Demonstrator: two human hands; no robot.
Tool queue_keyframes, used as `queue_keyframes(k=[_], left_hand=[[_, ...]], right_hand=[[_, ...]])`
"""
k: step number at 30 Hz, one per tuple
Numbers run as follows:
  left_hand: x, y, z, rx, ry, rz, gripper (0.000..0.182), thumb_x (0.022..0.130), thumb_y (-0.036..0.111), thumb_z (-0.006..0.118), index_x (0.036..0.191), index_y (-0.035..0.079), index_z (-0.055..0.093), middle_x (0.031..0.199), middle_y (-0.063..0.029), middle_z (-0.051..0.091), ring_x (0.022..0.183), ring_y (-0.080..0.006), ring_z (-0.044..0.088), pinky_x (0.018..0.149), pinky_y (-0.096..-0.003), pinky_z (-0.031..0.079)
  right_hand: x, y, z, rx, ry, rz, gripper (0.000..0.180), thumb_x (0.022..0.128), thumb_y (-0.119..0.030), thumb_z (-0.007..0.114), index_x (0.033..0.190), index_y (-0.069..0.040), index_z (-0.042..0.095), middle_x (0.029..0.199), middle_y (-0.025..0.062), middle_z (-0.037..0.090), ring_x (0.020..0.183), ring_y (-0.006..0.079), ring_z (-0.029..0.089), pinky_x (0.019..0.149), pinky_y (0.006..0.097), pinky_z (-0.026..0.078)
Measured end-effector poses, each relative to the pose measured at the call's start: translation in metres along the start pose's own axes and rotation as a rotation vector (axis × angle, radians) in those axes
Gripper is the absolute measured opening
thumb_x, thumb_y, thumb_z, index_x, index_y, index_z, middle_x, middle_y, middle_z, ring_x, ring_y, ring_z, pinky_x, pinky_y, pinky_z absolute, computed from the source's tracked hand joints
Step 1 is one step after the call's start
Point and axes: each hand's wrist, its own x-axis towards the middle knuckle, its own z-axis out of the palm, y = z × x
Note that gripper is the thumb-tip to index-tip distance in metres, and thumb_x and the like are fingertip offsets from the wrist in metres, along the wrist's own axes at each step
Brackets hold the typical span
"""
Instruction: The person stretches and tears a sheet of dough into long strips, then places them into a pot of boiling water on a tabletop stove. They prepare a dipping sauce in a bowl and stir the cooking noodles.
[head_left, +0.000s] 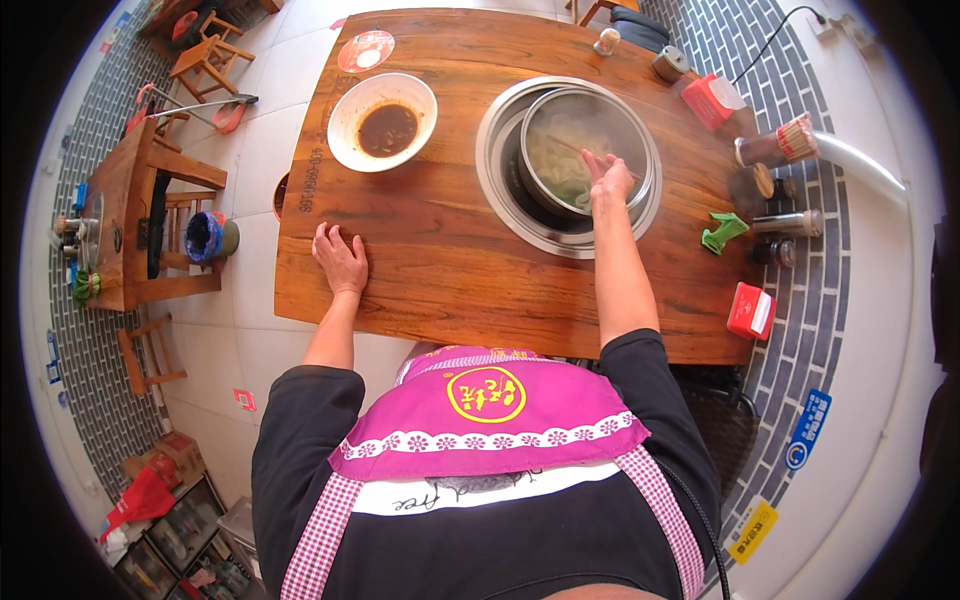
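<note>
My right hand (609, 177) grips a pair of chopsticks (564, 144) over a steaming metal pot (534, 176). Their far ends dip into pale noodles or dumplings and some greens (574, 161) in the broth. The pot sits in a round steel-rimmed well (501, 206) sunk in the wooden table (435, 247). Palm down at the table's left side, my left hand (341, 259) rests with its fingers apart and holds nothing. Beyond it stands a white bowl (341, 139) with dark brown sauce (386, 130) in its bottom.
Along the right wall stand a red tissue box (706, 101), a toothpick holder (776, 142), several jars, a green stand (724, 232) and a red-and-white box (751, 311). A small shaker (607, 42) stands at the far edge. Left, a lined bin (210, 237) is beside another table (120, 217).
</note>
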Motion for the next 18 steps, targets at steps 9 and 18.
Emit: queue_keyframes(k=[9,18], left_hand=[[-0.001,0.0,0.001,-0.007,-0.001,-0.003,0.046,0.087,0.026,0.058,0.12,-0.004,0.047,0.132,-0.0207,0.037,0.123,-0.0386,0.034,0.106,-0.05,0.026],[-0.001,0.0,0.001,-0.006,0.039,0.033,0.043,0.086,0.025,0.059,0.118,-0.002,0.047,0.13,-0.0205,0.039,0.121,-0.0379,0.037,0.106,-0.0504,0.026]], right_hand=[[-0.002,-0.021,-0.01,0.542,0.098,0.135,0.014,0.091,-0.002,0.035,0.101,0.008,0.033,0.101,0.0299,0.049,0.088,0.0518,0.061,0.074,0.0459,0.063],[-0.041,-0.145,-0.011,0.494,-0.134,-0.056,0.018,0.098,-0.01,0.034,0.088,0.004,0.039,0.1,0.0316,0.052,0.097,0.0527,0.059,0.084,0.0486,0.059]])
